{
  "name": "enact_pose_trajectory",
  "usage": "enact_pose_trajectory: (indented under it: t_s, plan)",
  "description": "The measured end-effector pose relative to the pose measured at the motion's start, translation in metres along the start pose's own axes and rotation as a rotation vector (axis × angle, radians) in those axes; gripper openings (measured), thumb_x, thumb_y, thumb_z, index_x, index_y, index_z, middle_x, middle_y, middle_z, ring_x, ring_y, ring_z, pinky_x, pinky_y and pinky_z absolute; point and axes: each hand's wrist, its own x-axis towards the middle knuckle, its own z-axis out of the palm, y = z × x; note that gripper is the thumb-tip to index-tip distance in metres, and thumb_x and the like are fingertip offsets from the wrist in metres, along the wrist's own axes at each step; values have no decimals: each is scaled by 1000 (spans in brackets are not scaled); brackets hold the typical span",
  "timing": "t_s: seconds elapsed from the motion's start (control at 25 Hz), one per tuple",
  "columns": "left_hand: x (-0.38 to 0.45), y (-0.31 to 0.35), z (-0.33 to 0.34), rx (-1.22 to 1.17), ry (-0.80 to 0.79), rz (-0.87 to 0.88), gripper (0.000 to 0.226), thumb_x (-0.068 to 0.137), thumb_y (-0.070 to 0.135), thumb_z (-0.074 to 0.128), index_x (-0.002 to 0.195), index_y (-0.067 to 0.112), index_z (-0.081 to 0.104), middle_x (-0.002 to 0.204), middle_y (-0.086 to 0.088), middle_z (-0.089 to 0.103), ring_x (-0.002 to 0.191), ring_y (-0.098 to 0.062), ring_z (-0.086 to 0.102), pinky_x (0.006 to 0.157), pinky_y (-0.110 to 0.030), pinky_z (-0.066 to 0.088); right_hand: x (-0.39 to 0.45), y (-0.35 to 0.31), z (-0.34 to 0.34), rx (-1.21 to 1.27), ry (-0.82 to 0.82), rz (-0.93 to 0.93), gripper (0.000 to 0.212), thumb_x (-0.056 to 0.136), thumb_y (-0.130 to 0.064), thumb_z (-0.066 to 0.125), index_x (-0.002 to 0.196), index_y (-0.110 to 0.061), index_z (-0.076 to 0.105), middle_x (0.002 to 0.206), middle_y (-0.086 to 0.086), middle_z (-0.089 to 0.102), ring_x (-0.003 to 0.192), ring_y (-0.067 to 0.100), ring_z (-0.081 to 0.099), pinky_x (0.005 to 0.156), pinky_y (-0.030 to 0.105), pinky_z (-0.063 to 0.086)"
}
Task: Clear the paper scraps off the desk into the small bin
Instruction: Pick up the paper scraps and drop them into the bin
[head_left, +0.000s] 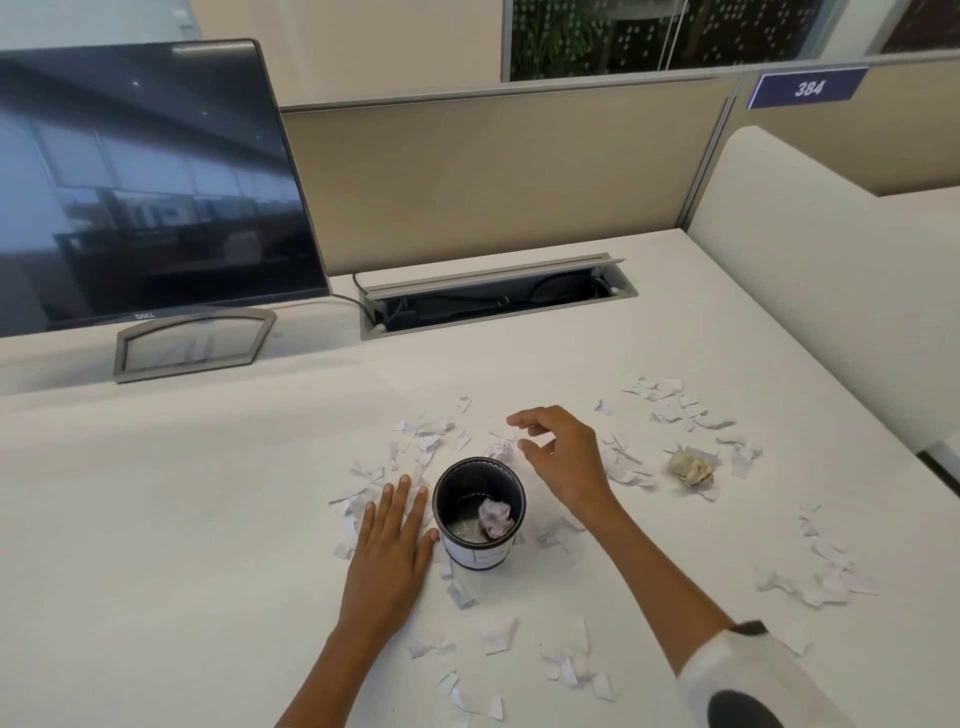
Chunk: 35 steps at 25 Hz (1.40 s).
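A small black mesh bin (479, 512) stands upright on the white desk (182, 493), with a crumpled pinkish paper ball (494, 517) inside. Torn white paper scraps (423, 439) lie scattered all around it, with more scraps at the right (670, 402). A crumpled yellowish paper wad (691, 467) rests to the right. My left hand (392, 545) lies flat on the desk just left of the bin, fingers spread over some scraps. My right hand (563, 454) hovers behind and right of the bin, fingers apart and empty, above a small crumpled ball (500, 451).
A dark monitor (145, 182) on a grey stand (192, 343) stands at the back left. An open cable tray (493, 299) is set into the desk at the back. Partition walls (493, 171) close the back and right. More scraps (826, 577) lie near the right edge.
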Motion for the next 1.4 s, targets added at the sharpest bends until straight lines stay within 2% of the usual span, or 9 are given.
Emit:
enact_pose_trajectory:
  t_s: [0.2, 0.4, 0.52, 0.6, 0.8, 0.96, 1.12, 1.28, 1.4]
  plan:
    - [-1, 2, 1, -89, 32, -46, 53, 96, 42, 28, 144, 27, 13, 155, 6, 0, 144, -14, -4, 115, -21, -10, 18, 35, 20, -253, -324, -95, 32, 83, -9, 64, 113, -19, 66, 121, 7, 60, 112, 24, 53, 97, 37, 43]
    - [-8, 5, -1, -206, 95, -91, 44, 94, 31, 45, 137, 24, 38, 153, 3, 26, 143, -17, 18, 117, -34, 18, 7, 35, 23, -160, -170, 13, 20, 78, -12, 70, 97, -19, 69, 103, 4, 69, 89, 17, 61, 82, 33, 51]
    - [-7, 5, -9, -284, 132, -132, 34, 92, 24, 52, 125, 20, 54, 146, 0, 39, 138, -20, 29, 109, -37, 33, 3, 15, 2, 64, -3, 48, 25, 74, -9, 75, 95, -21, 69, 94, -2, 71, 75, 11, 63, 63, 13, 50]
    - [-7, 8, -14, -325, 199, -156, 27, 89, 18, 57, 116, 18, 62, 140, -2, 47, 132, -23, 40, 105, -40, 39, -4, -5, -13, 172, 38, 32, 26, 74, -14, 76, 95, -27, 69, 89, -10, 71, 72, 5, 63, 59, 10, 49]
    - [-13, 1, -20, -146, 149, -295, 33, 87, 18, 59, 120, 16, 59, 140, -9, 47, 127, -29, 42, 104, -43, 34, -32, -41, -27, 118, -191, -76, 27, 72, -17, 77, 92, -34, 68, 89, -15, 70, 74, 0, 61, 60, 9, 45]
    - [-11, 1, -26, -208, 186, -329, 20, 86, 3, 56, 101, 5, 69, 110, -12, 60, 96, -32, 59, 74, -30, 40, -39, -44, -19, -63, -287, -143, 28, 72, -17, 75, 97, -29, 68, 97, -7, 69, 80, 4, 58, 69, 9, 41]
    - [-6, 9, -44, -223, 235, -311, 17, 85, 1, 57, 93, 5, 71, 100, -11, 68, 85, -29, 63, 68, -26, 36, -42, -41, -11, -209, -352, -157, 34, 77, -19, 72, 108, -27, 64, 105, -4, 64, 98, 13, 53, 91, 31, 44]
    - [2, 34, -80, -583, 425, -363, 12, 80, 8, 66, 79, 18, 72, 85, 2, 71, 73, -17, 66, 69, -29, 50, -42, -40, -14, -134, -274, -177, 36, 76, -16, 72, 109, -27, 63, 106, -5, 62, 92, 10, 55, 80, 14, 39]
    - [8, 55, -99, -770, 432, -270, 11, 77, 11, 71, 78, 21, 74, 81, 10, 71, 67, -6, 65, 66, -16, 52, -37, -32, -30, -79, -135, -159, 34, 75, -11, 73, 105, -25, 66, 105, -5, 64, 86, 10, 59, 64, 7, 39]
